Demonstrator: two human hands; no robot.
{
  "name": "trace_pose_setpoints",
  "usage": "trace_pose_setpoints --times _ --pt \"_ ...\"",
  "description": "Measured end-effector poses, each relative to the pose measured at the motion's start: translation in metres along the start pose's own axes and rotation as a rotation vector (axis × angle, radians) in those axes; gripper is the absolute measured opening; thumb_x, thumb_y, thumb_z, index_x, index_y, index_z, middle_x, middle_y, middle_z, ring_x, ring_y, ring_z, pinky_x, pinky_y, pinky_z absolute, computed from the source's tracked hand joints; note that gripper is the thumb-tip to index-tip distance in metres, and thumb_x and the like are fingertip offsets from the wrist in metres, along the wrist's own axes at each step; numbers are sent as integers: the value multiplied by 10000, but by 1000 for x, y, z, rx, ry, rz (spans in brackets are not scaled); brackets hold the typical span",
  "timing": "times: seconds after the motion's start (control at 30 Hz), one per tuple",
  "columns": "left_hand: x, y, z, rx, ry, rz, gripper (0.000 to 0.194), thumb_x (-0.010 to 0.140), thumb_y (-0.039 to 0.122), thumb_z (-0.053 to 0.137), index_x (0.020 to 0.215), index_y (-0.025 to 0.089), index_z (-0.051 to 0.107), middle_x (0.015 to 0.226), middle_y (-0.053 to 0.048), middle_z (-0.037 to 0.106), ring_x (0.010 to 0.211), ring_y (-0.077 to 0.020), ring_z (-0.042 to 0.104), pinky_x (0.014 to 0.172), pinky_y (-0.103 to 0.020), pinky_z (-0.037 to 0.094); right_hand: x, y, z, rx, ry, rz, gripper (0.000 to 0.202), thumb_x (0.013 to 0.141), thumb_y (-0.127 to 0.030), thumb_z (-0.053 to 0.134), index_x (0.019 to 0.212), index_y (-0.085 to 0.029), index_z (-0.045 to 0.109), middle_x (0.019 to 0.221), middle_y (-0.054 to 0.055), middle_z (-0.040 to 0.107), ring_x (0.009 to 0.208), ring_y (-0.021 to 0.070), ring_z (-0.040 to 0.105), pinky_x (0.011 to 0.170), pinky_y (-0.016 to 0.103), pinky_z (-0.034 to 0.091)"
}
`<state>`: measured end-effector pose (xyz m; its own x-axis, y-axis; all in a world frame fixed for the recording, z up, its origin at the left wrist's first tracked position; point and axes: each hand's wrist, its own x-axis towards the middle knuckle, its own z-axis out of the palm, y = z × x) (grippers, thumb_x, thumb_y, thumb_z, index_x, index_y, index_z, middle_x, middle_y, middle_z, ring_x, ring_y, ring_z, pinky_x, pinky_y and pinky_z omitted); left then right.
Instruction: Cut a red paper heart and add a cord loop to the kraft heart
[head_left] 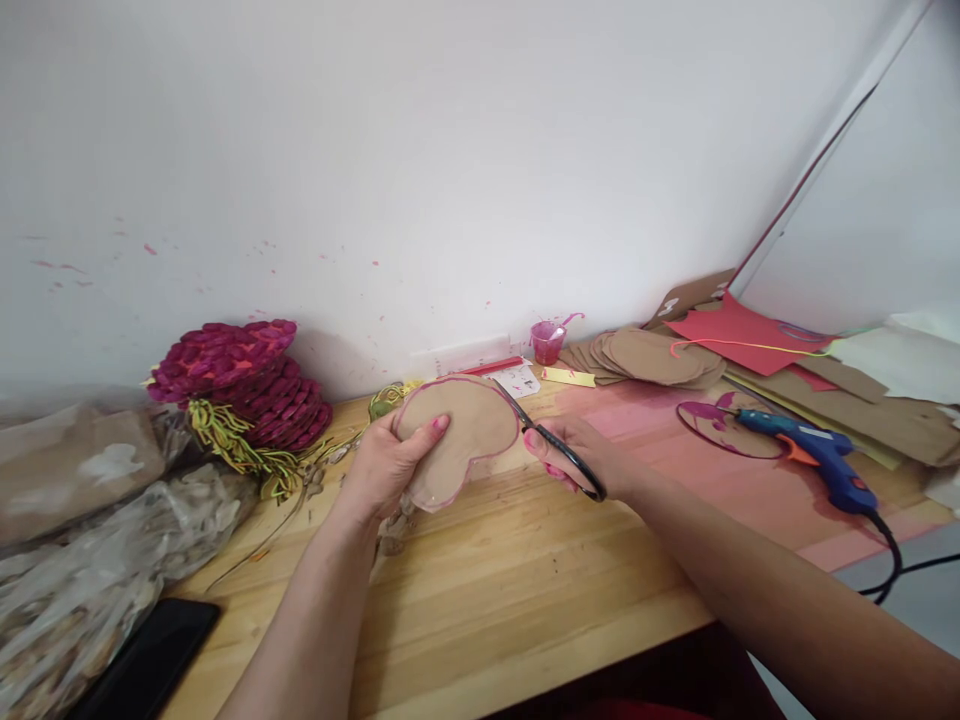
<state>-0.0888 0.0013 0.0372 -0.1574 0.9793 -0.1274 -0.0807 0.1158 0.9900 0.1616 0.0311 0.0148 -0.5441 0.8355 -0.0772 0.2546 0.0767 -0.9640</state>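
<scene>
A brown cardboard heart (469,425) with a purple line along its edge is held up over the wooden table. My left hand (397,455) grips its left side, thumb on the front face and the other fingers hidden behind. In my right hand (574,455) are black-handled scissors (566,458), their blades pointing up and left against the heart's right edge. Whether the blades are parted I cannot tell.
Pink-painted pieces are stacked (277,395) at the left, near a plastic bag (127,545) and a black phone (146,655). At the right lie a blue glue gun (817,455), cardboard cutouts (652,355) and red paper (739,335). A pink cup (547,343) stands by the wall.
</scene>
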Motion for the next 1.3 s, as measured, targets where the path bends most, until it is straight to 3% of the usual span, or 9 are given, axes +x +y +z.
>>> trace_pose_setpoints --times 0.37,0.8,1.1,1.3 --pt "2 1 -6 2 -32 32 537 658 396 866 1106 163 682 949 -83 768 643 -150 694 557 -232 568 -5 -16 0 -143 38 -108 579 829 -699 550 603 -206 346 530 -50 332 472 80 309 464 241 182" --pt "3 0 -12 43 -20 25 609 616 441 873 1114 148 681 947 -102 766 660 -200 713 563 -275 572 -3 -15 2 -206 54 -125 572 819 -682 570 605 -205 338 613 -47 274 568 96 276 528 259 184" --pt "1 9 -16 105 -53 7 621 608 467 872 1106 142 690 908 -96 766 620 -196 695 541 -282 559 0 -9 -2 -276 48 -106 532 801 -631 640 616 -188 410 618 -41 318 566 97 339 501 234 216" --pt "0 6 -14 98 -147 -40 527 624 449 867 1035 155 717 904 -92 769 637 -186 693 560 -265 554 -1 -4 -1 -93 -72 28 486 815 -641 618 693 -206 437 544 -64 392 444 92 395 408 223 329"
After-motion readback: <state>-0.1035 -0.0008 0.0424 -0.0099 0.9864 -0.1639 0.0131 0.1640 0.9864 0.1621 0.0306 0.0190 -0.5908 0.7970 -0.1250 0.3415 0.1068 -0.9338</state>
